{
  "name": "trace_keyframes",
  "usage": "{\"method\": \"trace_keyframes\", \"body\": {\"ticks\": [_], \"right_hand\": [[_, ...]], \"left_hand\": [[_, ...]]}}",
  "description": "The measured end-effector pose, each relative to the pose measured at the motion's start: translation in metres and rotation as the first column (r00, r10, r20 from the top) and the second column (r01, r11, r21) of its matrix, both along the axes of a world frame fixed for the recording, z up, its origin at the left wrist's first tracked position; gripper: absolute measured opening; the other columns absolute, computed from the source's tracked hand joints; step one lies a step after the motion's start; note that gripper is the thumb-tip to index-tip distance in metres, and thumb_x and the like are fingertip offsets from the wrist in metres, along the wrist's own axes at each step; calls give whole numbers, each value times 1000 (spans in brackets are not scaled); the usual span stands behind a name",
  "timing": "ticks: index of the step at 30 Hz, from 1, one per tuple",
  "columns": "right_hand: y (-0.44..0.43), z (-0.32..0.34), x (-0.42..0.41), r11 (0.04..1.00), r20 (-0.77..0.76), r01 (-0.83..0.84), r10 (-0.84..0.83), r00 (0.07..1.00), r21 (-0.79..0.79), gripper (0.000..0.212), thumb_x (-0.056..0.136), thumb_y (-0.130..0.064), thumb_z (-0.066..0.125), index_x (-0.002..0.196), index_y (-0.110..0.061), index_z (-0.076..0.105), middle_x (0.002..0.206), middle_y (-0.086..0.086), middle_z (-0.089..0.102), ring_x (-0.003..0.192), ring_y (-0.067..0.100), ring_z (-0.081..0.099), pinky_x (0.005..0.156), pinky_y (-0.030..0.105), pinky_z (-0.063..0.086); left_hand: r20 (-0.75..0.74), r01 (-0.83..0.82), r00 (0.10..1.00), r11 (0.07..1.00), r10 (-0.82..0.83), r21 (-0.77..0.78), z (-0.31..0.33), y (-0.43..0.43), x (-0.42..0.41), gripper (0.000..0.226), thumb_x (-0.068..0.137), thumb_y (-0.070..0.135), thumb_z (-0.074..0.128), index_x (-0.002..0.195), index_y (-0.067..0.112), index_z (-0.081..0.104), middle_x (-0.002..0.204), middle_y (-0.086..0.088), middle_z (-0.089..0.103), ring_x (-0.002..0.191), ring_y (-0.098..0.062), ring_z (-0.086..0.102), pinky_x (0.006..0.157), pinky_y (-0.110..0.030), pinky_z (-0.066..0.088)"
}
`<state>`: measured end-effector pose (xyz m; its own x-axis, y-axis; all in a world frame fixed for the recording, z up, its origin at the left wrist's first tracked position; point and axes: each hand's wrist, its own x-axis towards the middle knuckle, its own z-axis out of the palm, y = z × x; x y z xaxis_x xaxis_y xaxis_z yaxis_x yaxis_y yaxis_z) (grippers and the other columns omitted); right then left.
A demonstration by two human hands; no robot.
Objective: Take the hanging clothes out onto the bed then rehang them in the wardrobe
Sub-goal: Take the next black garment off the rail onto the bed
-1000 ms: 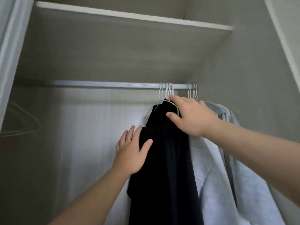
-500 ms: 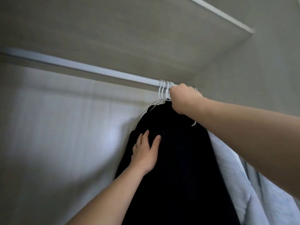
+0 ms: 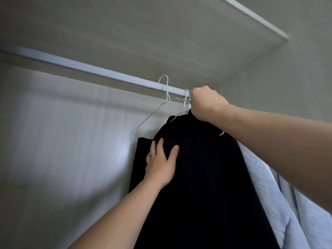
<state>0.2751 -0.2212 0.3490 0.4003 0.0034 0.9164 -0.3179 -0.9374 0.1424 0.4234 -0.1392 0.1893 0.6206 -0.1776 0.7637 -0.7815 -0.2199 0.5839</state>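
Observation:
Black clothes (image 3: 197,177) hang on white wire hangers (image 3: 186,103) from the wardrobe rail (image 3: 89,68). My right hand (image 3: 206,105) grips the bunched hanger necks just under the rail, at the top of the black clothes. One white hanger (image 3: 162,97) has swung out to the left, its hook raised above the rail and its wire shoulder bare. My left hand (image 3: 161,162) presses flat against the black cloth below, fingers spread. Light grey clothes (image 3: 269,203) hang to the right, partly hidden by my right forearm.
A shelf (image 3: 161,33) runs right above the rail. The wardrobe's pale back wall (image 3: 62,141) lies to the left and its side wall (image 3: 296,78) to the right. The rail is bare left of the hangers.
My right hand has closed tighter on the hanger necks and lifted them. One hanger's hook has come up off the rail and tilted left. My left hand stays on the black cloth.

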Motion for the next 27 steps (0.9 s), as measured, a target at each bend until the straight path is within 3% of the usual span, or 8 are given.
{"method": "trace_keyframes", "body": {"ticks": [4, 7, 12, 18, 22, 24, 27], "right_hand": [[0, 3, -10, 999, 34, -35, 34, 999, 25, 23, 91, -5, 48, 71, -8, 37, 72, 9, 37, 68, 35, 46, 63, 36, 37], [-7, 2, -22, 994, 63, -105, 103, 993, 34, 12, 90, -6, 45, 79, -3, 47, 80, 16, 48, 67, 35, 48, 63, 36, 41], [-31, -13, -58, 977, 106, -210, 208, 972, 14, 17, 95, -17, 45, 87, -5, 55, 91, 19, 61, 84, 40, 57, 75, 44, 51], [-58, -48, -122, 956, 166, -287, 293, 942, -59, 16, 97, -19, 52, 86, -10, 58, 71, 5, 57, 73, 30, 51, 64, 34, 38], [-81, -65, -176, 960, 205, -266, 279, 938, -87, 15, 97, -19, 54, 86, -11, 59, 63, -5, 53, 63, 19, 48, 57, 31, 30], [-96, -72, -206, 971, 226, -219, 235, 945, -94, 14, 97, -20, 55, 87, -11, 59, 61, -7, 51, 58, 6, 45, 52, 26, 27], [-119, -79, -256, 987, 249, -134, 153, 956, -92, 14, 97, -20, 55, 87, -11, 60, 60, -10, 50, 57, 3, 43, 50, 24, 24]], "left_hand": [[68, -44, 997, 999, 46, -29, 11, 7, -4, 75, 94, 68, 34, 158, 36, 11, 167, 10, -2, 152, -21, 2, 118, -45, 16], [146, -100, 984, 994, 105, -39, 18, 10, -10, 76, 92, 70, 32, 157, 37, 9, 166, 11, -3, 152, -19, 1, 118, -44, 16], [300, -194, 930, 977, 212, -89, 25, 11, -35, 80, 88, 71, 23, 158, 33, 7, 166, 8, -6, 152, -16, -4, 121, -45, 11], [497, -226, 814, 952, 300, -204, 51, -1, -96, 70, 99, 57, 32, 158, 27, 10, 168, 2, -3, 153, -21, -4, 122, -46, 8], [589, -149, 766, 963, 256, -224, 68, -22, -146, 63, 101, 49, 36, 156, 24, 23, 166, -1, 15, 153, -21, 5, 123, -46, 8], [625, -110, 746, 968, 230, -226, 75, -37, -172, 54, 102, 44, 41, 150, 21, 37, 158, -1, 35, 149, -24, 20, 121, -46, 15], [659, -50, 718, 961, 223, -272, 81, -64, -211, 40, 102, 34, 44, 139, 19, 52, 138, -2, 55, 133, -27, 41, 114, -48, 26]]}}
